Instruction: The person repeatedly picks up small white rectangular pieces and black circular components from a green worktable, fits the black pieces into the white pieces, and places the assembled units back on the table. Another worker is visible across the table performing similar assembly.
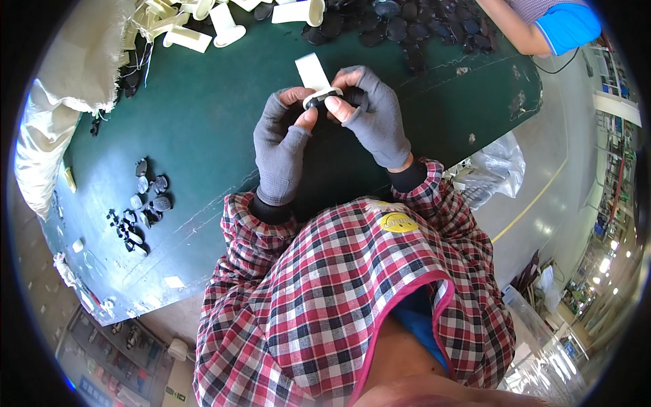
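Observation:
Both my hands, in grey fingerless gloves, are raised over the green table [203, 136] and meet around one cream plastic part [312, 73]. It has a flat upright tab and an oval base. A black piece [315, 103] sits against the underside of that base, partly covered by my fingers. My left hand [280, 146] pinches the base from the left, thumb below and fingers behind. From the right, my right hand [375, 117] grips the same base, its thumb on the black piece. Whether the two pieces are joined cannot be seen.
More cream parts [227, 27] lie heaped at the far left beside a white woven sack [51, 136]. Black oval pieces [397, 28] are piled along the far edge. Small black pieces [149, 186] lie at the left. Another person's arm [519, 30] reaches in at the far right.

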`<act>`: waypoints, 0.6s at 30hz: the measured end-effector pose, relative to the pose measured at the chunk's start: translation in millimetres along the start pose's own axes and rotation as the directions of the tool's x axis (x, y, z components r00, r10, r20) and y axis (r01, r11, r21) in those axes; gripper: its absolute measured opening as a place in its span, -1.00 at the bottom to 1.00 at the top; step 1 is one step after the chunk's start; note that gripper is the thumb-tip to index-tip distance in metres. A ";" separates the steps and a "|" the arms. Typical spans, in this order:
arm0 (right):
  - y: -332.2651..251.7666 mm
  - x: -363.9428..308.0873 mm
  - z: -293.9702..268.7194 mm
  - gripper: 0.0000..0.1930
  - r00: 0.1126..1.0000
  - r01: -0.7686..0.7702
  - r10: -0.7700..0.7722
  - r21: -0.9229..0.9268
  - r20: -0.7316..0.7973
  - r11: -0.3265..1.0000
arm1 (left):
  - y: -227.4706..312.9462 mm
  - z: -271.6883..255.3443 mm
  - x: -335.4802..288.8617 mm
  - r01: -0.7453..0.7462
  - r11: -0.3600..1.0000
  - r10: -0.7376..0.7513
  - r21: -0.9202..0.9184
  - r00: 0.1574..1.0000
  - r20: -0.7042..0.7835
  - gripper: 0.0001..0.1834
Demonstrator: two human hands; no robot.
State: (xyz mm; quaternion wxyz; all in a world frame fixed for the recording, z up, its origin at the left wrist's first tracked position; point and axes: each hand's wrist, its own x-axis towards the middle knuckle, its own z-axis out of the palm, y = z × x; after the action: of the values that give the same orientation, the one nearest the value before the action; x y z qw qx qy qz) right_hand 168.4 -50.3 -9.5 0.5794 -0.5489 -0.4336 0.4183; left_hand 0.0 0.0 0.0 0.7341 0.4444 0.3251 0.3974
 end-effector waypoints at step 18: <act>-4.0 0.4 -1.1 -0.75 0.994 -0.074 0.056 0.202 0.095 0.977 | -5.2 -0.6 4.9 -0.015 0.983 0.018 -0.182 1.000 0.012 -0.74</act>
State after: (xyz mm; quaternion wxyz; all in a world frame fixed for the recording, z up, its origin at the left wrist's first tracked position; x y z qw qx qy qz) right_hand 169.5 -50.4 -5.5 0.5990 -0.4811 -0.3953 0.5035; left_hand 3.4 3.0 -5.5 0.7707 0.3808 0.2786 0.4283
